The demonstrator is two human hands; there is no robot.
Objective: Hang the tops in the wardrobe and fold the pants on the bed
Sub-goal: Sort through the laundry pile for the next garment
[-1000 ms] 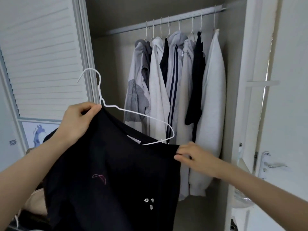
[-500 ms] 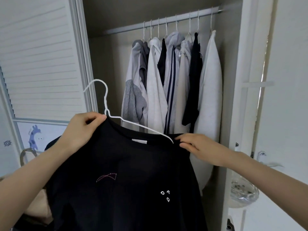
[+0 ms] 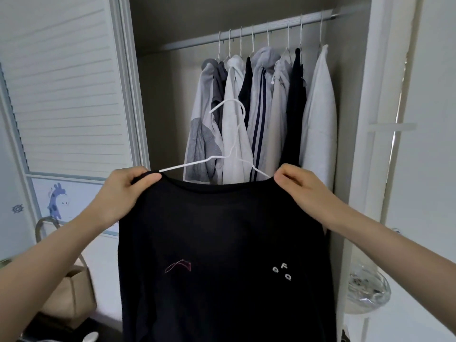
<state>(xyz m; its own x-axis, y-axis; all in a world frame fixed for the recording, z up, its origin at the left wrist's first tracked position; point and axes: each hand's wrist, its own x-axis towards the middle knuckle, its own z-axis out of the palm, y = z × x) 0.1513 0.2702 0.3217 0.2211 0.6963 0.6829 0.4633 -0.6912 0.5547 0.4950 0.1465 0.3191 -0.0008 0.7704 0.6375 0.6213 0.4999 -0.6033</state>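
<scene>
**hangerfan22:** Fingers (image 3: 138, 174) on your left hand (image 3: 121, 193) are curled tight round the left shoulder of the black top (image 3: 222, 243), thumb pressed on the front of the cloth right where the white wire hanger (image 3: 230, 141) pokes out of the neckline. Your right hand (image 3: 299, 191) is doing the same on the right shoulder, fingers bunched and pinching the fabric at the other end of the wire.

**closet_lurker:** Yep, so both hands are clamped on the top, none loose. The top hangs straight down between your arms, front toward you, a little red stitched mark on the left of the chest and small white letters on the right. The hanger's hook sticks up above the collar, tilted a bit left.

**hangerfan22:** Where's it relative to the wardrobe (image 3: 246, 11)?

**closet_lurker:** You're holding it near you, in front of the open wardrobe and well below the rail (image 3: 246, 30). Farther in, a row of hung tops (image 3: 261, 114) fills the right part of the rail, whites, greys and a couple of dark ones. Left of that is a slatted door (image 3: 64, 82), with a beige bag (image 3: 71, 297) low on the left. A clear plastic bag (image 3: 367, 290) hangs at the lower right.
</scene>
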